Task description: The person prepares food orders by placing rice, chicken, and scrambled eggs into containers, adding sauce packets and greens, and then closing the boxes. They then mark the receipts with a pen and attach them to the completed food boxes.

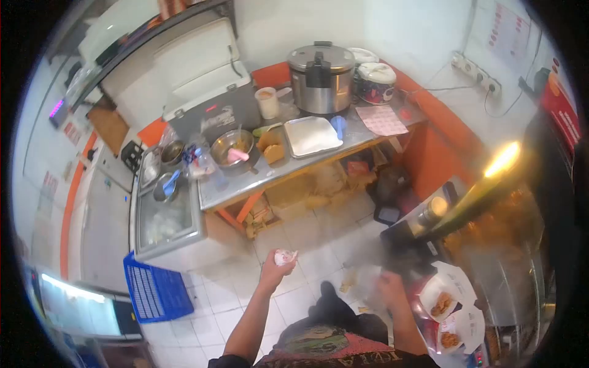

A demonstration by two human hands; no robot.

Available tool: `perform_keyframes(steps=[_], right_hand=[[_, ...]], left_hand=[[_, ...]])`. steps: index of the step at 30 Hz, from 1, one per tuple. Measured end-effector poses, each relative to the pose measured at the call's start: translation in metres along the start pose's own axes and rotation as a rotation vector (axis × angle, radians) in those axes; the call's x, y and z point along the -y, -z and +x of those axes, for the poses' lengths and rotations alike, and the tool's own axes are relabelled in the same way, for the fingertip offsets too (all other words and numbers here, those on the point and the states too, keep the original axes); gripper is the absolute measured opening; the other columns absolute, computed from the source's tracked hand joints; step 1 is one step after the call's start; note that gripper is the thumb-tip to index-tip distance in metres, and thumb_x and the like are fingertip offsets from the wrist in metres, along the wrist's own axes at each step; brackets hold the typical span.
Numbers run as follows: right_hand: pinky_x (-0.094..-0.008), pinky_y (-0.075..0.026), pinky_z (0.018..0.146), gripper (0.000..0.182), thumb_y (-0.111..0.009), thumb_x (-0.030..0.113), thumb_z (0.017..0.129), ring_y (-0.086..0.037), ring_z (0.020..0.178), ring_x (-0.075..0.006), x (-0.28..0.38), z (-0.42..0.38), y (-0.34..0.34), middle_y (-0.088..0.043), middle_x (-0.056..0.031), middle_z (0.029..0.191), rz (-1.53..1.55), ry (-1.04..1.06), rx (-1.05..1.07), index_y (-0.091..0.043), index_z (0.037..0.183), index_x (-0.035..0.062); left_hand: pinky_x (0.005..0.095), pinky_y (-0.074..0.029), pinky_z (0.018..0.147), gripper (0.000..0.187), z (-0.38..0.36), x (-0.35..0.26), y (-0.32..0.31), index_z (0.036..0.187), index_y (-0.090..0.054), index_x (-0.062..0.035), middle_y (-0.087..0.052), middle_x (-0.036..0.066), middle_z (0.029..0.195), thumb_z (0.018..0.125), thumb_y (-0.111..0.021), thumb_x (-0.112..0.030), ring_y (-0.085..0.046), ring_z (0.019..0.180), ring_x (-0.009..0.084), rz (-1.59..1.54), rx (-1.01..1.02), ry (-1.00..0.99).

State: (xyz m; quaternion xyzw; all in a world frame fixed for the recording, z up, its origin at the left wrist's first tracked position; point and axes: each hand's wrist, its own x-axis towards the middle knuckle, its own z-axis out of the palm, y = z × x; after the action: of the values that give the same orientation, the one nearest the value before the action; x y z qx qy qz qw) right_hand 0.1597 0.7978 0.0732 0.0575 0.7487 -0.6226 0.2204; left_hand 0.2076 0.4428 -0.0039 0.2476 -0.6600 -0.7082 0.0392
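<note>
- While I watch through the head camera, my left hand (274, 268) is raised over the tiled floor (307, 245), fingers closed around a small crumpled white packet (286, 256) with a touch of pink on it.
- My right hand (389, 286) sits lower and to the right, near a thin clear plastic sheet or bag (367, 279); it is too blurred for me to tell whether the fingers are closed on it.
- Just right of that hand, two white paper trays of fried chicken (443, 303) rest on the counter edge, one behind the other.
- Ahead, a steel table (343, 150) carries a large rice cooker (321, 76), a flat metal tray (311, 135) and a metal bowl (232, 146).
- Left of the table stands a glass-topped chest freezer (164, 221), with a blue plastic crate (156, 289) leaning near it on the floor.
</note>
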Motion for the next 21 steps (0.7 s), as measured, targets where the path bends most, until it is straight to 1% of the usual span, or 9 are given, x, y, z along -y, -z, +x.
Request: perform_keyframes(steps=[3, 4, 7, 9, 13, 16, 19, 20, 21], right_hand=[[-0.0271, -0.048, 0.065, 0.022, -0.068, 0.017, 0.089, -0.059, 0.072, -0.0087, -0.004, 0.057, -0.019, -0.069, -0.0021, 0.081, 0.041, 0.054, -0.045, -0.072, 0.097, -0.0024], [-0.0272, -0.048, 0.065, 0.022, -0.067, 0.017, 0.089, -0.059, 0.072, -0.0089, -0.003, 0.077, -0.026, -0.069, -0.0024, 0.082, 0.022, 0.081, -0.059, -0.072, 0.097, -0.0025], [-0.0273, -0.047, 0.065, 0.023, -0.067, 0.017, 0.089, -0.059, 0.071, -0.009, 0.01, 0.142, -0.046, -0.069, -0.0026, 0.08, 0.11, 0.042, -0.053, -0.071, 0.098, -0.0039], [-0.0269, -0.047, 0.063, 0.023, -0.067, 0.017, 0.089, -0.058, 0.07, -0.0086, 0.033, 0.181, -0.056, -0.068, -0.0024, 0.079, 0.076, 0.05, -0.111, -0.071, 0.097, -0.0045], [-0.0273, -0.044, 0.058, 0.022, -0.066, 0.016, 0.088, -0.055, 0.065, -0.0084, 0.077, 0.243, -0.059, -0.064, -0.0016, 0.074, 0.014, -0.024, -0.162, -0.07, 0.094, -0.0049], [-0.0283, -0.041, 0.055, 0.022, -0.066, 0.017, 0.088, -0.052, 0.063, -0.0083, 0.13, 0.269, -0.075, -0.06, 0.0005, 0.069, 0.012, -0.024, -0.188, -0.069, 0.089, -0.0049], [-0.0275, -0.039, 0.054, 0.023, -0.065, 0.017, 0.088, -0.049, 0.063, -0.0077, 0.144, 0.299, -0.078, -0.057, 0.0014, 0.067, -0.036, 0.014, -0.198, -0.066, 0.083, -0.0047], [-0.0272, -0.038, 0.053, 0.024, -0.065, 0.018, 0.088, -0.049, 0.063, -0.0074, 0.141, 0.308, -0.078, -0.057, 0.0016, 0.067, -0.054, 0.028, -0.205, -0.065, 0.08, -0.0046], [-0.0271, -0.038, 0.053, 0.024, -0.065, 0.017, 0.088, -0.047, 0.063, -0.0071, 0.137, 0.316, -0.079, -0.055, 0.0021, 0.066, -0.045, 0.027, -0.226, -0.063, 0.077, -0.0037]], left_hand=[[0.0284, -0.053, 0.069, 0.058, 0.067, -0.012, -0.005, 0.117, -0.05, -0.001, -0.064, 0.01, 0.098, 0.071, -0.082, -0.017, -0.064, 0.084, 0.0152, 0.21, 0.0, -0.021], [0.0309, -0.053, 0.073, 0.059, 0.087, -0.019, -0.008, 0.117, -0.051, -0.0006, -0.064, 0.013, 0.097, 0.071, -0.082, -0.023, -0.064, 0.084, 0.0189, 0.23, -0.004, -0.001], [0.0357, -0.052, 0.079, 0.063, 0.199, 0.007, 0.001, 0.118, -0.051, 0.0005, -0.065, 0.017, 0.096, 0.072, -0.08, -0.031, -0.065, 0.086, 0.029, 0.642, -0.1, -0.23], [0.0407, -0.051, 0.084, 0.064, 0.262, -0.014, 0.003, 0.12, -0.051, 0.0006, -0.064, 0.02, 0.098, 0.074, -0.078, -0.034, -0.064, 0.091, 0.0361, 0.662, -0.224, -0.238], [0.0455, -0.049, 0.086, 0.07, 0.387, -0.038, 0.039, 0.119, -0.05, 0.0028, -0.062, 0.023, 0.104, 0.073, -0.078, -0.042, -0.06, 0.099, 0.0396, 0.786, -0.706, -0.079], [0.0523, -0.048, 0.086, 0.051, 0.437, -0.032, 0.069, 0.116, -0.051, 0.0001, -0.062, 0.021, 0.109, 0.081, -0.068, -0.032, -0.06, 0.101, 0.0434, 0.813, -0.768, -0.327], [0.052, -0.048, 0.088, 0.051, 0.437, -0.072, 0.07, 0.12, -0.049, 0.0008, -0.06, 0.023, 0.113, 0.082, -0.067, -0.028, -0.059, 0.104, 0.0441, 0.768, -0.639, -0.103], [0.0518, -0.047, 0.089, 0.056, 0.421, -0.114, 0.064, 0.127, -0.047, 0.0007, -0.057, 0.026, 0.117, 0.082, -0.068, -0.023, -0.058, 0.107, 0.0441, 0.667, -0.524, -0.01], [0.0505, -0.046, 0.091, 0.061, 0.421, -0.105, 0.072, 0.129, -0.046, 0.0013, -0.056, 0.026, 0.118, 0.08, -0.071, -0.025, -0.056, 0.108, 0.0448, 0.732, -0.529, -0.114]])
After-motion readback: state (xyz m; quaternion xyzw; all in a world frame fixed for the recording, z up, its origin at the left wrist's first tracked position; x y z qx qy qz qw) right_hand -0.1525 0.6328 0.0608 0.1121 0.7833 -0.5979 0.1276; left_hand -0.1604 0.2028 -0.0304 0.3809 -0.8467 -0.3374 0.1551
